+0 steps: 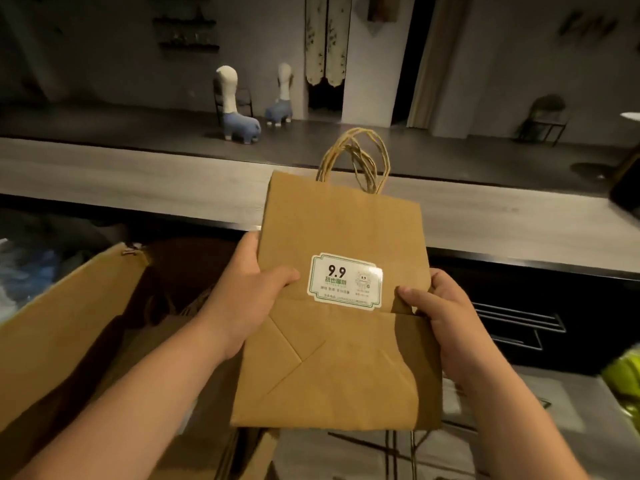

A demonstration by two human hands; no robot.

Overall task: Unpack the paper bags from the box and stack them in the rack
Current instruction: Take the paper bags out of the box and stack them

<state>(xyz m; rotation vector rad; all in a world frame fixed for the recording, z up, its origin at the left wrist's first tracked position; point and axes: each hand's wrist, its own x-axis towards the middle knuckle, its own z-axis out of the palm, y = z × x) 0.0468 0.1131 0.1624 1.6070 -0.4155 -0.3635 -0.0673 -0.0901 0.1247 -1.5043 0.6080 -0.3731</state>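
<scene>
Bag (341,230): flat-folded brown kraft paper, held upright at frame centre, above the box's right edge; bottom flap folded up against the front with diagonal creases.
Handles (356,161): twisted paper cord, several loops bunched at 12 o'clock of the bag.
Sticker (345,281): white with green border, reads "9.9", on the front just above the folded flap.
Left hand (249,289): clamped on the bag's 9 o'clock edge, thumb on the front.
Right hand (440,306): clamped on the 3 o'clock edge, thumb on the front beside the sticker.
Box (69,323): open cardboard, at 8 o'clock; contents dim.
Counter (138,181): pale wood-grain, behind the bag.
</scene>
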